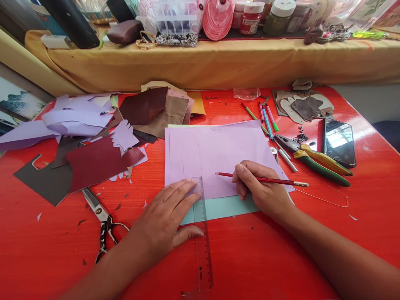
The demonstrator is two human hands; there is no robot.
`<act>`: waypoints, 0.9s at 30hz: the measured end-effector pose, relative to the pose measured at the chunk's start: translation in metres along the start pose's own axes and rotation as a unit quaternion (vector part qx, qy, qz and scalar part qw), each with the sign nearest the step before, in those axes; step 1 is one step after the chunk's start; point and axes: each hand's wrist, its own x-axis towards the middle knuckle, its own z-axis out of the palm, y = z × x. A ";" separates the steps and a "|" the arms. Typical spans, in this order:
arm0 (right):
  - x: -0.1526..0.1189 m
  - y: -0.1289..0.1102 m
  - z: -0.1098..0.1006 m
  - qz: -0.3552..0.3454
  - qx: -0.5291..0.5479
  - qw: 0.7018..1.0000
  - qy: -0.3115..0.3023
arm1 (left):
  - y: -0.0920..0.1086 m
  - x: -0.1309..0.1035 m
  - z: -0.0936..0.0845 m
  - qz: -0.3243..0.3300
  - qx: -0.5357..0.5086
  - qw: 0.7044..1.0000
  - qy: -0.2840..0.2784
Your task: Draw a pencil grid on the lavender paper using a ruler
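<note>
Purple paper (225, 154) lies on the red table, with faint pencil lines at its left part and a light blue sheet (233, 207) showing below it. My left hand (173, 210) rests with fingers spread on a clear ruler (204, 250), whose top end overlaps the purple paper's lower edge. In my right hand (261, 185) a red pencil (281, 181) is pinched, lying nearly level, its tip pointing left over the purple paper, right of the ruler's top.
Scissors (101, 212) lie left of my left hand, near leather scraps (96, 164) and purple cuttings (78, 114). Pliers (315, 158), a phone (339, 141), coloured pens (265, 118) and leather pieces (306, 106) are at the right. Jars (251, 18) stand on the shelf behind.
</note>
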 end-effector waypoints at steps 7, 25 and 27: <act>0.000 0.001 0.000 -0.001 -0.004 1.000 0.001 | 0.001 0.002 -0.001 0.007 0.015 1.000 0.002; -0.003 -0.002 0.003 0.009 0.025 0.999 -0.021 | 0.001 0.000 0.001 0.002 0.006 1.000 0.008; -0.004 -0.002 0.004 0.010 0.036 0.999 -0.029 | 0.001 0.001 0.000 0.002 0.008 1.000 0.010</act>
